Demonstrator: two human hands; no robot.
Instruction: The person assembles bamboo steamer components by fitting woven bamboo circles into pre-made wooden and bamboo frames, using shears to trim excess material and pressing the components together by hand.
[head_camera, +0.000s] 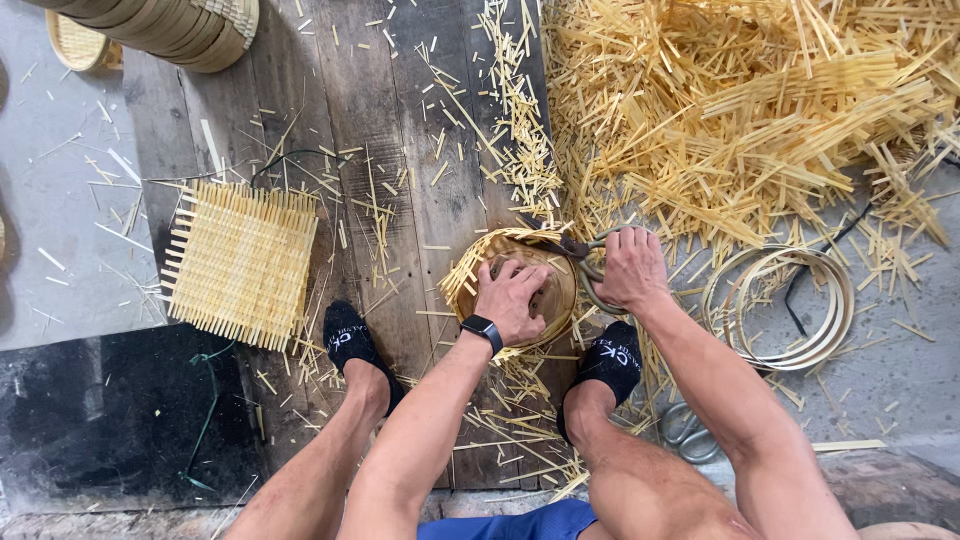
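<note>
My left hand (512, 296), with a dark watch on its wrist, presses flat on a round wooden form (556, 290) that sits on a woven bamboo mat (478, 262) whose strip ends stick out around it. My right hand (630, 268) grips the handles of large scissors (575, 248), whose blades reach the mat's far edge. Both hands rest on the dark wooden boards (400, 130) between my feet in black socks.
A square woven bamboo mat (240, 263) lies at left. A big heap of cut bamboo strips (740, 110) fills the upper right. Bamboo hoops (790, 310) lie at right, a second pair of scissors (688, 430) near my right leg, stacked baskets (170, 30) at top left.
</note>
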